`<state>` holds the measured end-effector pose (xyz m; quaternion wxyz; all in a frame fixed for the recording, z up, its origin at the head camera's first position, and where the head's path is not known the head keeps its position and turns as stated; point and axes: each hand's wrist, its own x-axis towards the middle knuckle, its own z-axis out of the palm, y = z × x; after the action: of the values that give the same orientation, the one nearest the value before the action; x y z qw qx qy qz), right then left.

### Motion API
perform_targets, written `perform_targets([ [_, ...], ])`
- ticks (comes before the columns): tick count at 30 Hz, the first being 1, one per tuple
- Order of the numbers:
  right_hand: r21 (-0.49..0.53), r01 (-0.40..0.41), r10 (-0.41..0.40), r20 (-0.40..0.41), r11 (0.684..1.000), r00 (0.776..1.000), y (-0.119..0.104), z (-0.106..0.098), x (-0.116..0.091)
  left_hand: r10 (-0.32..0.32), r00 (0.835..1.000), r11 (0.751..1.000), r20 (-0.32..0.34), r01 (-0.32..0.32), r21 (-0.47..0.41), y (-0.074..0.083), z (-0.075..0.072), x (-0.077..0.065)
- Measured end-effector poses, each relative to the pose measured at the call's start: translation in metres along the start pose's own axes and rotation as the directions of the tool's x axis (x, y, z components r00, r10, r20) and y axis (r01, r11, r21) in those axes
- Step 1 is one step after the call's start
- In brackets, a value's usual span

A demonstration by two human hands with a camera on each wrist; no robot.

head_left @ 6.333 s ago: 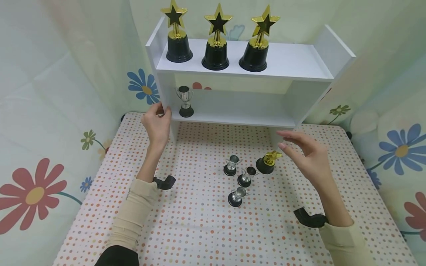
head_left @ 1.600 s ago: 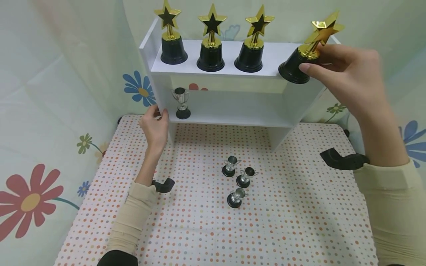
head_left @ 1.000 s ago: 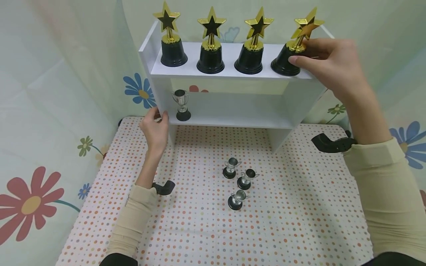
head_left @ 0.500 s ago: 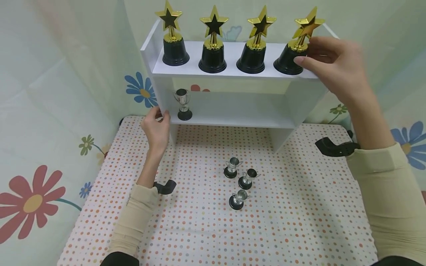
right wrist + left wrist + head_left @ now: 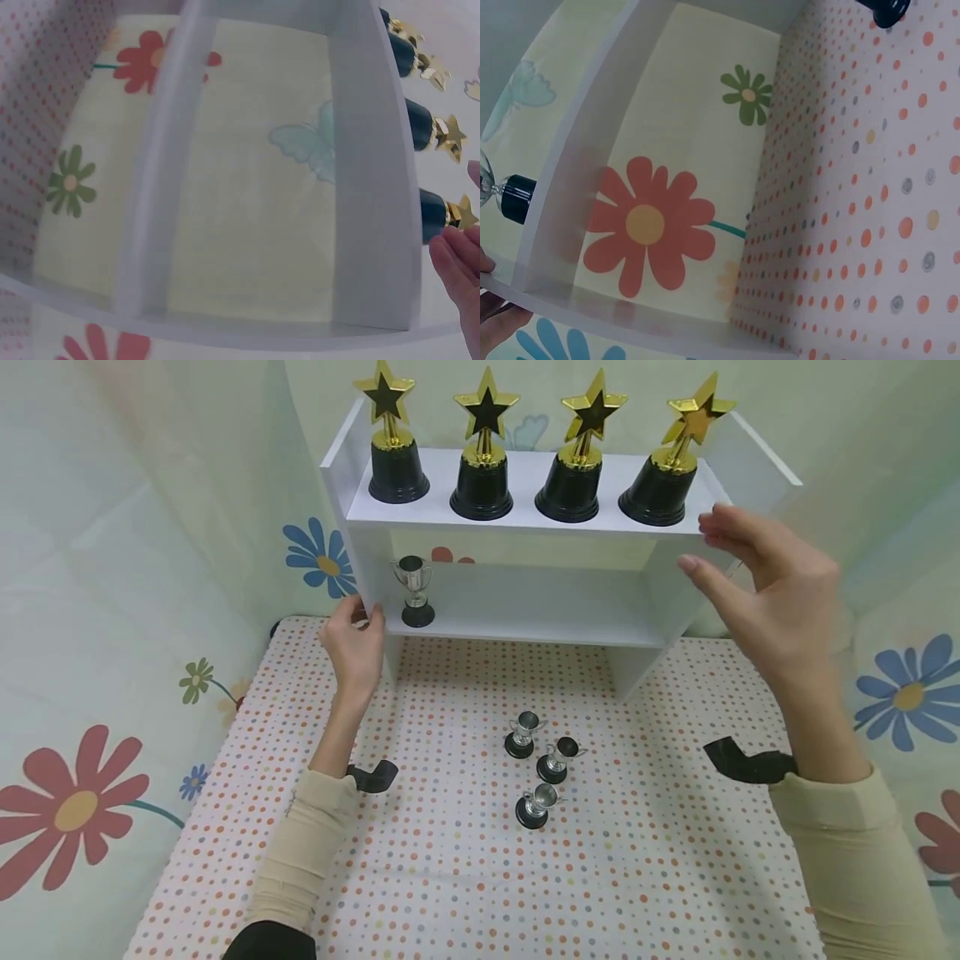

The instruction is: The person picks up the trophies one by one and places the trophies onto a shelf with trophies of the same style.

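My left hand (image 5: 356, 643) pinches the left side panel of the white shelf (image 5: 525, 610); in the left wrist view the thumb and fingers (image 5: 502, 326) lie on either side of the panel's edge. Beside it, a silver trophy cup (image 5: 415, 591) stands upright on the middle shelf board. My right hand (image 5: 780, 585) is held apart from everything, thumb and fingers spread, in front of the shelf's right side. Just left of it, a gold star trophy (image 5: 663, 477) with a black base stands on the top board. The right wrist view shows the fingers (image 5: 454, 266) near the trophies.
Three more star trophies, the nearest being one (image 5: 573, 477) on the same board, stand in a row to the left. On the dotted tablecloth (image 5: 450, 877) stand three silver cups (image 5: 527, 732) close together. Flowered cloth (image 5: 150, 568) hangs around the table.
My right hand carried the fourth star trophy from the table to the top board's right end. It has since let go and drawn back, down and right. The left hand keeps its place.
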<state>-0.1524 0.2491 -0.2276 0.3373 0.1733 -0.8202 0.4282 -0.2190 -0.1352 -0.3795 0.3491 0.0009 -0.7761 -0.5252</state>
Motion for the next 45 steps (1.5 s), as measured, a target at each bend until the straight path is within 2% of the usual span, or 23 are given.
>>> perform_targets([
  [4, 0.029, 0.067, -0.067, 0.001, 0.997, 0.998, 0.008, 0.009, -0.03, 0.0, 1.0, 1.0, 0.008, 0.0, -0.008, 0.0, -0.001, 0.001],
  [9, 0.127, 0.08, -0.083, 0.018, 0.989, 0.996, 0.017, 0.015, -0.065, -0.002, 1.0, 1.0, 0.011, 0.002, -0.018, -0.001, -0.001, 0.001],
  [12, 0.22, 0.09, -0.095, 0.011, 0.971, 0.995, 0.021, 0.02, -0.086, 0.003, 1.0, 1.0, 0.012, -0.003, -0.02, -0.002, -0.001, 0.001],
  [16, 0.354, 0.113, -0.127, 0.018, 0.928, 0.992, 0.029, 0.032, -0.108, 0.005, 1.0, 1.0, 0.012, -0.005, -0.02, -0.002, -0.002, 0.002],
  [18, 0.363, 0.109, -0.131, 0.035, 0.925, 0.991, 0.034, 0.037, -0.118, 0.0, 1.0, 1.0, 0.009, 0.001, -0.019, -0.002, -0.002, 0.002],
  [20, 0.338, 0.088, -0.116, 0.065, 0.937, 0.991, 0.039, 0.042, -0.128, -0.006, 1.0, 1.0, 0.004, 0.007, -0.017, -0.002, -0.002, 0.003],
  [23, 0.251, 0.029, -0.061, 0.12, 0.968, 0.991, 0.047, 0.05, -0.147, -0.007, 1.0, 1.0, 0.006, 0.007, -0.018, -0.002, -0.002, 0.002],
  [27, 0.22, -0.084, 0.043, 0.186, 0.972, 0.982, 0.055, 0.059, -0.17, -0.008, 1.0, 1.0, 0.019, 0.008, -0.014, -0.002, -0.001, 0.001],
  [30, 0.211, -0.181, 0.13, 0.236, 0.96, 0.963, 0.058, 0.067, -0.182, -0.016, 1.0, 1.0, 0.025, 0.016, -0.013, -0.002, -0.002, 0.001],
  [34, 0.168, -0.297, 0.234, 0.314, 0.94, 0.92, 0.05, 0.074, -0.186, -0.014, 1.0, 1.0, 0.013, 0.015, -0.013, -0.001, -0.003, 0.002],
  [38, 0.122, -0.35, 0.288, 0.358, 0.929, 0.888, 0.043, 0.077, -0.189, -0.011, 1.0, 1.0, 0.016, 0.011, -0.011, 0.0, -0.002, 0.002],
  [45, 0.064, -0.433, 0.375, 0.398, 0.899, 0.837, 0.047, 0.085, -0.198, -0.02, 1.0, 1.0, 0.012, 0.02, 0.001, 0.001, -0.001, 0.001],
])
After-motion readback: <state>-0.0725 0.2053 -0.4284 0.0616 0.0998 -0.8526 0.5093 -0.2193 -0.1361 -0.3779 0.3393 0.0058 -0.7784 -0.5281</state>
